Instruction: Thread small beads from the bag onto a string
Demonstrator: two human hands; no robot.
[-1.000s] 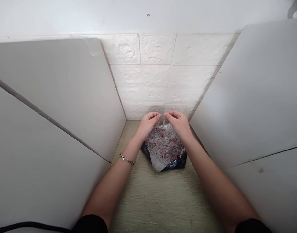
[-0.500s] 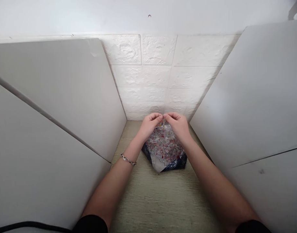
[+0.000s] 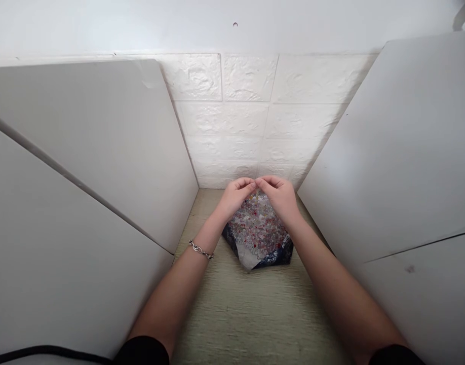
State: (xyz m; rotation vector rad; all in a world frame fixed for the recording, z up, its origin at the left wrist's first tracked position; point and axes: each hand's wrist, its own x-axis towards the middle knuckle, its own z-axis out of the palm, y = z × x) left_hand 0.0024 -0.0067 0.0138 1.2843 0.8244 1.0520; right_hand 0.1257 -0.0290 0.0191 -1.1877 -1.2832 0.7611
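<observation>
A spread of small clear, pinkish and red beads (image 3: 257, 223) lies in front of me in a holder with dark blue patterned sides (image 3: 274, 257) and a pale corner (image 3: 248, 257) at the front. Over its far edge, my left hand (image 3: 238, 195) is closed in a pinch, thumb against forefinger. My right hand (image 3: 278, 195) pinches the same way, its fingertips meeting those of the left. What sits between the fingertips is too small to make out. Small yellow bits show just below them. A silver chain bracelet (image 3: 201, 250) circles my left wrist.
Grey-white panels stand on the left (image 3: 103, 152) and right (image 3: 399, 152), narrowing toward a white brick-patterned wall (image 3: 247, 121). Underneath is a greenish wood-grain surface (image 3: 251, 309). A black cable (image 3: 46, 350) runs along the lower left.
Both hands keep nearly the same place, fingertips together. Small coloured bits below the fingertips look slightly different. The bead holder has not moved.
</observation>
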